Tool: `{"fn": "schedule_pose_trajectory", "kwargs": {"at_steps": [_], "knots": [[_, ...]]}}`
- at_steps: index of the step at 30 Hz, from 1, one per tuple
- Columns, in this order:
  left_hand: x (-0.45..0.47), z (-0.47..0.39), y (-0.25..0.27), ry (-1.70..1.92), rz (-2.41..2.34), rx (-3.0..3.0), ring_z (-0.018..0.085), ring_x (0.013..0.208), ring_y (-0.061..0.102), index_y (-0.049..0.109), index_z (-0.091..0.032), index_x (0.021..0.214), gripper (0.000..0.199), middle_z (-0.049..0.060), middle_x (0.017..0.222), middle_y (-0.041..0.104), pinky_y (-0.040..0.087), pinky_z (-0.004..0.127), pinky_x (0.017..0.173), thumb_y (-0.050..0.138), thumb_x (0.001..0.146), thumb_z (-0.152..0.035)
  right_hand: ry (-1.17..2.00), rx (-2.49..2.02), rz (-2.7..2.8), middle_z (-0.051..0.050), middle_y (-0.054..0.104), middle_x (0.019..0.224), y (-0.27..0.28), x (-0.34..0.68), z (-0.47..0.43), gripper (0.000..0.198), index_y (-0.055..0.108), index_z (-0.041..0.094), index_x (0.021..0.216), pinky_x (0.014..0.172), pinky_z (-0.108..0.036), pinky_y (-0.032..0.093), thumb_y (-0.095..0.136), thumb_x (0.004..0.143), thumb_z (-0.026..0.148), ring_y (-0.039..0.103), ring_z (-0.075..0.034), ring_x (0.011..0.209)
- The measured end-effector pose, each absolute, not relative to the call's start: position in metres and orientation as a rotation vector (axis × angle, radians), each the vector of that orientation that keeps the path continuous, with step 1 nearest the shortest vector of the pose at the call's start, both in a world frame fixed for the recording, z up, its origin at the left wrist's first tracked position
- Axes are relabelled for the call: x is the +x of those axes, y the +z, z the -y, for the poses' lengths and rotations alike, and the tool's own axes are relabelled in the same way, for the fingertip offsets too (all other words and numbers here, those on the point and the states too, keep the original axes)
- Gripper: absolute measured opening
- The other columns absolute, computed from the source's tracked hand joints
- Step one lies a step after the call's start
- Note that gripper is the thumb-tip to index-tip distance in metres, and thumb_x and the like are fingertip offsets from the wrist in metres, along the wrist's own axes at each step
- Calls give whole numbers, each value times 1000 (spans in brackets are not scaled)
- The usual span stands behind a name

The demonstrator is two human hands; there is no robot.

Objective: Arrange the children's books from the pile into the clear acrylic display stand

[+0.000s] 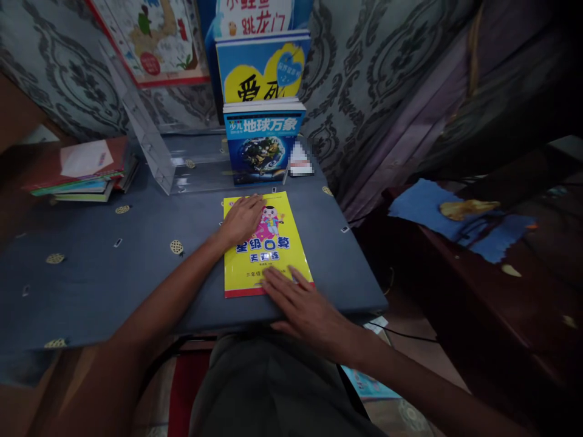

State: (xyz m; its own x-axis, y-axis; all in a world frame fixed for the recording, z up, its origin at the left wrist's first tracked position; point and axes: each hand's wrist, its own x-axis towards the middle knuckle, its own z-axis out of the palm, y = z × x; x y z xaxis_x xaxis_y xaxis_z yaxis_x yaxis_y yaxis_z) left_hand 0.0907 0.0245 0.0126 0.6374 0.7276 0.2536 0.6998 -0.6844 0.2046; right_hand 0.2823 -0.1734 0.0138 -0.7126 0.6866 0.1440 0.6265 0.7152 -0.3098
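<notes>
A yellow workbook [240, 273] with a cartoon figure and Chinese lettering on its cover lies flat and closed near the table's front edge. Across its upper left part rests my left hand [243, 220], flat, with the fingers stretched toward the top edge. My right hand [306, 306] lies over the lower right corner, its fingers spread on the cover and the wrist off the table edge. Neither hand grips anything. Parts of the cover's print are hidden beneath my fingers.
Behind the workbook, a clear display rack [157, 164] holds several upright books, a blue earth book [262, 149] in front. A book stack [86, 167] sits at the left on the grey tablecloth [136, 279]. A dark red surface [483, 297] with a blue cloth [416, 203] is at right.
</notes>
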Motion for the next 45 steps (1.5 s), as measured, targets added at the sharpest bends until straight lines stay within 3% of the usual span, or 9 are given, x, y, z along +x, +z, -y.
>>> {"fn": "schedule_pose_trajectory", "kwargs": {"at_steps": [4, 7, 15, 21, 25, 29, 33, 40, 45], "knots": [[91, -24, 13, 485, -1211, 2747, 27, 143, 47, 54, -11, 139, 40, 17, 149, 55, 35, 49, 119, 36, 105, -23, 212, -1273, 2528, -16, 38, 162, 5, 320, 182, 70, 21, 21, 163, 121, -59, 35, 51, 103, 40, 29, -30, 153], [89, -27, 11, 482, -1202, 2744, 27, 143, 48, 55, -13, 138, 40, 16, 149, 56, 36, 49, 118, 37, 105, -25, 166, -1299, 2465, -18, 38, 162, 5, 326, 185, 71, 19, 19, 163, 118, -58, 40, 50, 103, 40, 31, -31, 152], [66, -52, 23, 479, -858, 2629, 20, 138, 53, 62, -22, 132, 37, 7, 145, 62, 40, 46, 118, 41, 101, -23, 351, -1102, 2488, -14, 57, 149, 24, 288, 193, 53, 49, 22, 150, 111, -56, 50, 54, 100, 40, 44, -32, 145], [59, -63, 40, 615, -939, 2239, 19, 115, 68, 69, -20, 116, 33, 7, 127, 73, 53, 37, 102, 42, 98, -20, 498, -1057, 2293, -12, 70, 132, 29, 288, 159, 39, 60, 25, 138, 100, -48, 57, 45, 104, 34, 67, -25, 119], [67, -63, 41, 713, -1042, 2135, 20, 102, 70, 69, -16, 108, 30, 8, 110, 76, 55, 35, 92, 43, 95, -18, 448, -1251, 2125, -11, 69, 131, 34, 301, 98, 39, 64, 22, 132, 104, -50, 53, 41, 103, 35, 64, -28, 121], [79, -56, 39, 735, -1136, 2134, 21, 98, 68, 70, -16, 103, 28, 8, 107, 75, 54, 35, 90, 43, 93, -17, 230, -1442, 2069, -16, 63, 137, 29, 304, 33, 43, 63, 17, 133, 108, -56, 46, 38, 100, 30, 56, -35, 127], [85, -46, 35, 744, -1194, 2192, 20, 96, 67, 69, -19, 103, 26, 6, 105, 74, 52, 36, 92, 45, 93, -17, 228, -1531, 2096, -17, 69, 123, 15, 300, 1, 45, 62, 14, 133, 102, -54, 47, 38, 97, 25, 60, -35, 115], [75, -46, 26, 793, -969, 2240, 20, 97, 66, 70, -18, 98, 21, 7, 103, 70, 51, 37, 92, 50, 93, -22, 284, -1436, 2032, -12, 74, 101, 10, 302, 8, 35, 73, 17, 115, 87, -43, 50, 46, 94, 24, 64, -29, 93], [71, -53, 28, 734, -876, 2120, 20, 97, 68, 70, -19, 97, 21, 7, 104, 72, 52, 34, 88, 51, 93, -27, 415, -1432, 1947, -12, 76, 99, 16, 303, 13, 33, 75, 16, 109, 75, -37, 50, 48, 93, 24, 65, -24, 79]]}}
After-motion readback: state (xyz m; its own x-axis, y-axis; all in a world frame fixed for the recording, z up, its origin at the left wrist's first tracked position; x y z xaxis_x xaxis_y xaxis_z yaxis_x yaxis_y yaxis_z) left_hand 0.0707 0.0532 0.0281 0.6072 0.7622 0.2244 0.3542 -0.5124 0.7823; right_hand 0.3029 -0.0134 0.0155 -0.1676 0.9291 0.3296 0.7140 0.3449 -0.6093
